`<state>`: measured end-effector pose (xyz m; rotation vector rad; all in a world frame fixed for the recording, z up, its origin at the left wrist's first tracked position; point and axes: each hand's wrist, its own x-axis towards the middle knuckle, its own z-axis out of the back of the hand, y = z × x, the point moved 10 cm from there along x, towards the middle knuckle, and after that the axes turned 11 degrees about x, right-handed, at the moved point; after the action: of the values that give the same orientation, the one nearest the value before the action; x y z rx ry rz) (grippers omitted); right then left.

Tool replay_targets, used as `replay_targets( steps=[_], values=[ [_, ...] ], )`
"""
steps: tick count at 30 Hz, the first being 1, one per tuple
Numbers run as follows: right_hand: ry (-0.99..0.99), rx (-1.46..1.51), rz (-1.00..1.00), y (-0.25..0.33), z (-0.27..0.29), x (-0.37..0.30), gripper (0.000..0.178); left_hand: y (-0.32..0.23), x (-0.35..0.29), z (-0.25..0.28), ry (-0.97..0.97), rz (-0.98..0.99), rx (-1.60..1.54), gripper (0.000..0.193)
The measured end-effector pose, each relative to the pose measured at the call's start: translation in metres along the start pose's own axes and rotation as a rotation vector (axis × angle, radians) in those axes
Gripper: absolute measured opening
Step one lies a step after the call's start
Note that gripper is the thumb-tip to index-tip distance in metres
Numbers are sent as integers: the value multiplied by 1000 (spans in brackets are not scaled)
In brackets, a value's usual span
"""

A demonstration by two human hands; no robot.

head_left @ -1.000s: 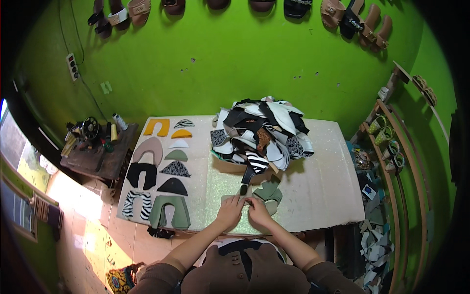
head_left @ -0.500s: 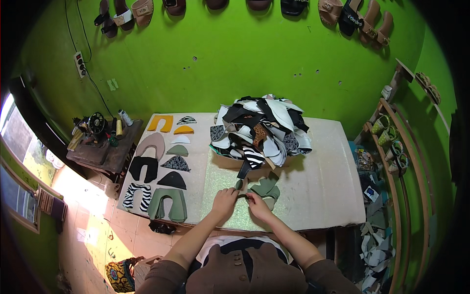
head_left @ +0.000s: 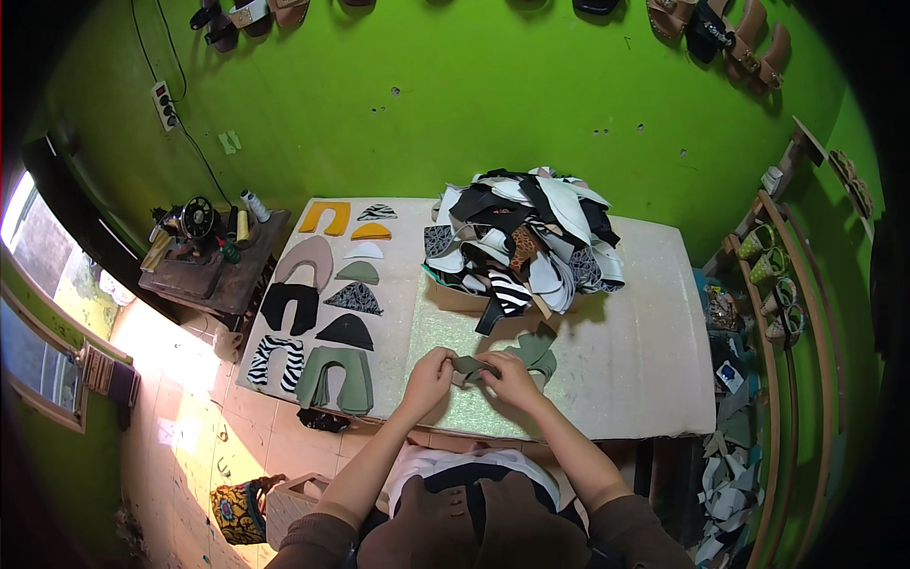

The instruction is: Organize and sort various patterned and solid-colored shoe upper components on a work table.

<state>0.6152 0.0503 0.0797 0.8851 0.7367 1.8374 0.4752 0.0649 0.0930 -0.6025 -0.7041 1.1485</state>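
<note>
Over the front of the table, my left hand point(head_left: 431, 376) and my right hand point(head_left: 512, 380) both have their fingers closed on a green material piece point(head_left: 470, 367), one at each end. Its full outline is hidden by my fingers. Just beyond my right hand, several loose green pieces point(head_left: 538, 354) overlap on the table. To the left of my hands lie a stack of green U-shaped pieces point(head_left: 353, 379), a zebra-striped U-shaped piece point(head_left: 271, 360) and a black half-moon piece point(head_left: 345, 331).
A big heap of mixed scraps point(head_left: 521, 232) rises from a cardboard box point(head_left: 457, 301) on the pale table point(head_left: 654, 332). More cut pieces, including a yellow U-shape point(head_left: 325, 216), line the table's left. A sewing machine point(head_left: 197, 220) stands farther left; a wooden rack point(head_left: 773, 356) with sandals is at right.
My hands have drawn slightly apart and turned the green piece, which now shows more between them. The whole view has shifted a little, moving the table contents rightward.
</note>
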Motion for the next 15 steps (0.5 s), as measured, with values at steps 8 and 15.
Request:
replay_targets(
  steps=[8,15],
  values=[
    [177,653,-388,-6,-50,8,19,75,-15,25,-64,326,-401,13],
    [245,1209,-623,8,-94,24,29,126,-43,49,-30,640,-759,21]
  ],
)
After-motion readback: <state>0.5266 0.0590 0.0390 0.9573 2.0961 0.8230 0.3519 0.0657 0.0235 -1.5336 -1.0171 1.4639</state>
